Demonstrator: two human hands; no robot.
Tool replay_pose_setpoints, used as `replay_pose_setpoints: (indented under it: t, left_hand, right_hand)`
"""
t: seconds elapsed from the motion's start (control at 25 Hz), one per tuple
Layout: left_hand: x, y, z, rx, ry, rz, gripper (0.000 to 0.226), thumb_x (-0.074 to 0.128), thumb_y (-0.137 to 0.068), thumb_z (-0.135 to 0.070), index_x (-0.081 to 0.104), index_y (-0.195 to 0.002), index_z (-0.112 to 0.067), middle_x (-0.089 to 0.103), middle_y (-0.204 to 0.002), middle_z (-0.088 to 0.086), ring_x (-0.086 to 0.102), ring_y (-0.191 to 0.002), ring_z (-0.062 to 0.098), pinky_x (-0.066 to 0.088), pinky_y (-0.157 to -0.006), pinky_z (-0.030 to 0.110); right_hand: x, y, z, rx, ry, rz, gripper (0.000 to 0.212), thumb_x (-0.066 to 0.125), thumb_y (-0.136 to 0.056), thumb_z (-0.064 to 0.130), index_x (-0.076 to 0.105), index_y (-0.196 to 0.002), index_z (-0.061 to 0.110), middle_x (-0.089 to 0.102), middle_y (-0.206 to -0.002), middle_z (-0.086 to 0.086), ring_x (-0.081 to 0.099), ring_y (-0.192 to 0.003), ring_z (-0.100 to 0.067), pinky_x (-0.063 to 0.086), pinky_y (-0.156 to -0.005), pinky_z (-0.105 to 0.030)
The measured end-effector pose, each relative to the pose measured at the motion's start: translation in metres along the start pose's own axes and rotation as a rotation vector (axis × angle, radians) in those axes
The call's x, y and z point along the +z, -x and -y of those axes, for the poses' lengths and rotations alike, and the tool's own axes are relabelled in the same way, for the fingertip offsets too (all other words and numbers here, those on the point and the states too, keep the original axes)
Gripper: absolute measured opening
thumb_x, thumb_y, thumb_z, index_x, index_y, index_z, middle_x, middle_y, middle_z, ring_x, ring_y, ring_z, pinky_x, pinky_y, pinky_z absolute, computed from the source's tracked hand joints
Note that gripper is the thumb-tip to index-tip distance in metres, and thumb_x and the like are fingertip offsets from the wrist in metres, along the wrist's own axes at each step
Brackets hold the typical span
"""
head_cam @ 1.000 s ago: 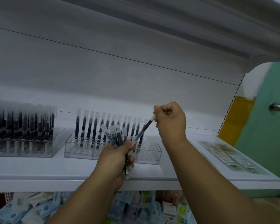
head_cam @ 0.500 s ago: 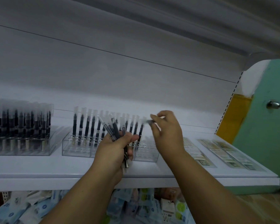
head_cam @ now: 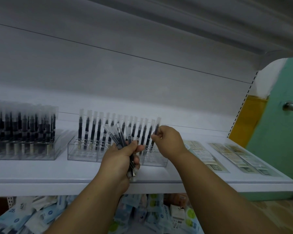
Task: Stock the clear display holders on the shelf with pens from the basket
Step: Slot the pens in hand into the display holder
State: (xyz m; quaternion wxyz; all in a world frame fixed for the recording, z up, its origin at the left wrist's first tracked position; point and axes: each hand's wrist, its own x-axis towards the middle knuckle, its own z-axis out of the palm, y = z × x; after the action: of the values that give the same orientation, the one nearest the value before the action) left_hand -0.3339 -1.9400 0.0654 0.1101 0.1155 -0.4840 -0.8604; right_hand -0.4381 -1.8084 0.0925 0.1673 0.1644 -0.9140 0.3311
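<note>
A clear display holder [head_cam: 81, 152] stands on the white shelf [head_cam: 41, 174], with a row of black pens in clear sleeves upright along its back. My right hand [head_cam: 167, 141] pinches one sleeved pen [head_cam: 156, 126] at the right end of that row, standing almost upright in the holder. My left hand [head_cam: 120, 157] grips a fanned bundle of sleeved pens [head_cam: 118, 135] in front of the holder's middle. To the left, a second clear holder [head_cam: 24, 149] is packed with pens. The basket is not in view.
Flat packs of cards or stickers [head_cam: 201, 154] lie on the shelf to the right. Below the shelf, blue and white packets [head_cam: 32, 215] are piled up. A green door with a metal knob [head_cam: 290, 106] stands at the far right.
My right hand drew one pen out of the bundle, carried it right and down, and now holds it upright at the right end of the row. The left hand stayed put.
</note>
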Motion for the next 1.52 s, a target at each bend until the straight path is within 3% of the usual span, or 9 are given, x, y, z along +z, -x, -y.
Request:
replay_pose_setpoints:
  t: [0.16, 0.32, 0.48, 0.56, 0.68, 0.76, 0.92, 1.08, 1.52]
  left_hand:
    - [0.0, 0.004, -0.004, -0.04, 0.022, 0.029, 0.023, 0.061, -0.095, -0.026, 0.063, -0.103, -0.005, 0.073, -0.072, 0.005, 0.047, -0.04, 0.013, 0.036, -0.039, 0.021]
    - [0.0, 0.002, -0.002, -0.054, -0.008, 0.057, 0.024, 0.062, -0.095, -0.023, 0.064, -0.105, -0.002, 0.074, -0.075, 0.01, 0.049, -0.043, 0.014, 0.037, -0.042, 0.025]
    - [0.014, 0.008, 0.005, -0.089, -0.03, 0.178, 0.022, 0.06, -0.096, -0.021, 0.066, -0.102, 0.0, 0.07, -0.074, 0.014, 0.049, -0.047, 0.016, 0.041, -0.041, 0.026]
    - [0.014, 0.008, 0.007, -0.105, -0.033, 0.154, 0.023, 0.06, -0.096, -0.021, 0.065, -0.1, 0.001, 0.07, -0.074, 0.015, 0.05, -0.045, 0.017, 0.042, -0.04, 0.025]
    - [0.006, 0.001, 0.009, -0.121, -0.049, 0.038, 0.017, 0.059, -0.097, -0.016, 0.059, -0.101, 0.001, 0.068, -0.066, 0.013, 0.046, -0.042, 0.017, 0.038, -0.037, 0.023]
    - [0.003, -0.002, 0.011, -0.12, -0.047, 0.015, 0.009, 0.057, -0.097, -0.012, 0.056, -0.098, -0.003, 0.06, -0.059, 0.008, 0.041, -0.042, 0.016, 0.034, -0.037, 0.021]
    - [0.006, -0.001, 0.01, -0.114, -0.053, 0.072, 0.009, 0.059, -0.096, -0.012, 0.055, -0.09, -0.008, 0.048, -0.058, 0.004, 0.035, -0.042, 0.015, 0.031, -0.039, 0.023]
    - [0.006, 0.001, 0.009, -0.088, -0.057, 0.093, 0.014, 0.063, -0.094, -0.017, 0.053, -0.089, -0.009, 0.045, -0.057, 0.002, 0.033, -0.04, 0.014, 0.028, -0.039, 0.022]
    - [0.009, 0.006, 0.007, -0.164, -0.002, 0.042, 0.066, 0.043, -0.088, -0.068, 0.06, -0.097, -0.004, 0.044, -0.053, 0.002, 0.029, -0.038, 0.014, 0.024, -0.042, 0.023]
  right_hand:
    - [0.005, -0.003, -0.004, 0.092, -0.013, 0.09, 0.047, 0.074, -0.085, 0.03, 0.04, -0.056, 0.016, 0.037, -0.053, 0.002, 0.035, -0.05, -0.013, 0.033, -0.054, -0.025]
    - [-0.013, 0.015, 0.02, 0.102, -0.229, -0.095, 0.032, 0.068, -0.086, 0.049, 0.059, -0.094, 0.019, 0.06, -0.091, 0.004, 0.056, -0.078, -0.01, 0.042, -0.064, -0.025]
    - [-0.023, 0.032, 0.046, 0.119, -0.618, 0.314, 0.018, 0.067, -0.092, 0.019, 0.064, -0.109, 0.019, 0.069, -0.088, -0.01, 0.06, -0.064, -0.013, 0.049, -0.055, -0.024]
    - [-0.025, 0.026, 0.041, 0.193, -0.665, 0.147, 0.019, 0.069, -0.089, 0.012, 0.064, -0.106, 0.019, 0.07, -0.084, -0.009, 0.058, -0.06, -0.013, 0.046, -0.051, -0.024]
    - [-0.038, 0.012, 0.021, 0.249, -0.784, -0.369, 0.02, 0.069, -0.089, 0.013, 0.058, -0.103, 0.021, 0.071, -0.082, -0.006, 0.062, -0.061, -0.012, 0.046, -0.057, -0.022]
    - [-0.042, 0.005, 0.012, 0.144, -0.696, -0.546, 0.018, 0.067, -0.091, 0.017, 0.055, -0.103, 0.024, 0.069, -0.085, -0.005, 0.066, -0.071, -0.012, 0.048, -0.064, -0.018]
    - [-0.028, 0.005, 0.011, -0.071, -0.455, -0.469, 0.016, 0.064, -0.093, 0.015, 0.055, -0.105, 0.021, 0.06, -0.082, 0.01, 0.056, -0.068, 0.007, 0.043, -0.061, -0.005]
    - [-0.03, 0.0, 0.013, -0.154, -0.32, -0.421, 0.013, 0.063, -0.094, 0.013, 0.054, -0.1, 0.02, 0.056, -0.078, 0.012, 0.054, -0.067, 0.004, 0.041, -0.061, -0.004]
    - [-0.015, 0.0, 0.001, -0.075, -0.125, -0.154, 0.017, 0.051, -0.099, 0.015, 0.061, -0.112, 0.016, 0.055, -0.079, 0.009, 0.053, -0.067, -0.008, 0.041, -0.064, -0.023]
